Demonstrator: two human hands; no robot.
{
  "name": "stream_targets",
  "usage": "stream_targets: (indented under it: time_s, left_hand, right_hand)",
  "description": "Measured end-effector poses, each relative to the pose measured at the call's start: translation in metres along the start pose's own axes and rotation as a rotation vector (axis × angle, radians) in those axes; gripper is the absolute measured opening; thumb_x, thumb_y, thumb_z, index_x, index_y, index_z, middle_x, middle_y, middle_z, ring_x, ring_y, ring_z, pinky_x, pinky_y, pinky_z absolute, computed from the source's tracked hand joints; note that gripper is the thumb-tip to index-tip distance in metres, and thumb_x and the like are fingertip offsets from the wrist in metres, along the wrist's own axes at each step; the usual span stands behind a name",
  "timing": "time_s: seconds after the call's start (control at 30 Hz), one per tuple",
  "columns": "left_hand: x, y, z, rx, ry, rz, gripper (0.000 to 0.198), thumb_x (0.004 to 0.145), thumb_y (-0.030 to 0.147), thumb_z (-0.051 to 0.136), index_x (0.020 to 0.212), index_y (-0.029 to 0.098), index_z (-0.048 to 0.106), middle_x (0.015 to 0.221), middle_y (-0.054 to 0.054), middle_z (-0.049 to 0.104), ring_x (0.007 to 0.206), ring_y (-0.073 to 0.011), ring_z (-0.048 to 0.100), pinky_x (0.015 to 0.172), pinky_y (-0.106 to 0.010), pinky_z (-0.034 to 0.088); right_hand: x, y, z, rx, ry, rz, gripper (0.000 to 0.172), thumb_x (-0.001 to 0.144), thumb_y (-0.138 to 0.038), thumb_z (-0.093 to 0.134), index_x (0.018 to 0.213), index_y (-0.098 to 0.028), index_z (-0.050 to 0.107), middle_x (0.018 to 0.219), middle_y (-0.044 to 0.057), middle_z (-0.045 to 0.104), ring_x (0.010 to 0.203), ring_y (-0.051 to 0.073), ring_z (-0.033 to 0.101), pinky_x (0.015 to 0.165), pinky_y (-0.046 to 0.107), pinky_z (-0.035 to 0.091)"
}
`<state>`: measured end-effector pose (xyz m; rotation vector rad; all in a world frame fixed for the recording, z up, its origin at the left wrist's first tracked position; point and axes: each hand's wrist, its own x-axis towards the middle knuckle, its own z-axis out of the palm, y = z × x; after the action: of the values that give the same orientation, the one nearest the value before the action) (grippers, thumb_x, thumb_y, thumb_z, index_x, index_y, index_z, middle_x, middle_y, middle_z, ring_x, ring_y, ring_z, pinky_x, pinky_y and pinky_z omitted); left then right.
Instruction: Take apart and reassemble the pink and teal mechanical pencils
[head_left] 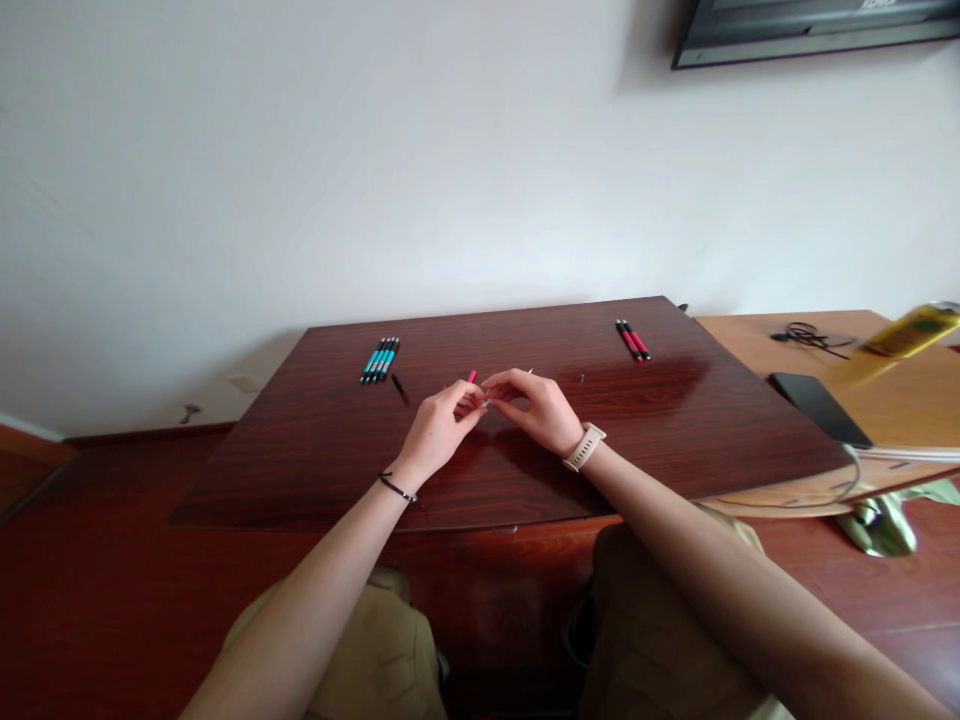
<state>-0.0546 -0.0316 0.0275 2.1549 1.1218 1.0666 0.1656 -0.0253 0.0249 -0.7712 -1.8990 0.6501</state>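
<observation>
- Tan-trousered knees [375,650] sit lowest in view, over a red-brown floor [90,600].
- Bare forearms reach forward. The left hand [441,425] and right hand [536,405] meet fingertip to fingertip, both pinched closed on a slim red plastic pen [472,377], just above the middle of a dark glossy reddish wooden table [675,430].
- Teal-and-black pens [380,359] lie together at its far left, and red-and-black pens [634,340] at its far right.
- A pale wooden desk [892,400] adjoins on the right.
- A plain white wall [300,150] fills the background.
</observation>
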Motion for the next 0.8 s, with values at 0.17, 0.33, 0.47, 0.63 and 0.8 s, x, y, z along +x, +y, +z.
stream_targets:
  time_s: [0.17, 0.33, 0.47, 0.63, 0.8]
  left_hand:
    - [-0.0009, -0.0003, 0.0007, -0.026, 0.018, 0.009, 0.014, 0.097, 0.024, 0.073, 0.109, 0.022, 0.068, 0.103, -0.005, 0.079, 0.093, -0.0201, 0.077, 0.09, -0.036, 0.063]
    - [-0.002, -0.0039, 0.0018, -0.077, 0.025, -0.017, 0.019, 0.097, 0.028, 0.074, 0.115, 0.023, 0.067, 0.106, -0.006, 0.079, 0.095, -0.0211, 0.078, 0.091, -0.038, 0.064]
    - [-0.0029, -0.0076, 0.0023, -0.076, 0.008, -0.069, 0.023, 0.096, 0.031, 0.075, 0.116, 0.023, 0.066, 0.101, -0.005, 0.081, 0.093, -0.0225, 0.08, 0.087, -0.037, 0.064]
    - [-0.0039, -0.008, 0.0049, -0.068, -0.011, -0.061, 0.022, 0.096, 0.028, 0.074, 0.116, 0.024, 0.066, 0.102, -0.005, 0.082, 0.093, -0.0228, 0.081, 0.086, -0.036, 0.064]
    - [-0.004, -0.0048, 0.0063, -0.013, 0.003, -0.031, 0.022, 0.096, 0.03, 0.073, 0.117, 0.024, 0.066, 0.102, -0.006, 0.082, 0.092, -0.0231, 0.081, 0.084, -0.036, 0.065]
  right_hand:
    - [0.0001, -0.0001, -0.0002, -0.011, -0.02, -0.007, 0.024, 0.098, -0.017, 0.069, 0.121, -0.024, 0.073, 0.109, 0.004, 0.079, 0.096, 0.019, 0.076, 0.092, 0.032, 0.061]
    - [-0.0006, -0.0005, 0.0009, 0.045, -0.037, 0.005, 0.026, 0.098, -0.018, 0.069, 0.123, -0.024, 0.073, 0.11, 0.004, 0.079, 0.097, 0.019, 0.076, 0.092, 0.032, 0.062]
    - [-0.0004, -0.0005, 0.0004, 0.111, -0.058, 0.023, 0.023, 0.099, -0.021, 0.07, 0.121, -0.024, 0.074, 0.114, 0.005, 0.08, 0.099, 0.019, 0.077, 0.094, 0.034, 0.063]
    - [-0.0005, 0.0006, -0.0005, 0.158, -0.096, 0.068, 0.023, 0.099, -0.023, 0.07, 0.122, -0.024, 0.074, 0.117, 0.005, 0.081, 0.103, 0.02, 0.078, 0.097, 0.036, 0.063]
    - [-0.0002, 0.0006, -0.0004, 0.188, -0.096, 0.107, 0.022, 0.097, -0.026, 0.072, 0.119, -0.024, 0.074, 0.114, 0.005, 0.081, 0.105, 0.02, 0.078, 0.098, 0.036, 0.063]
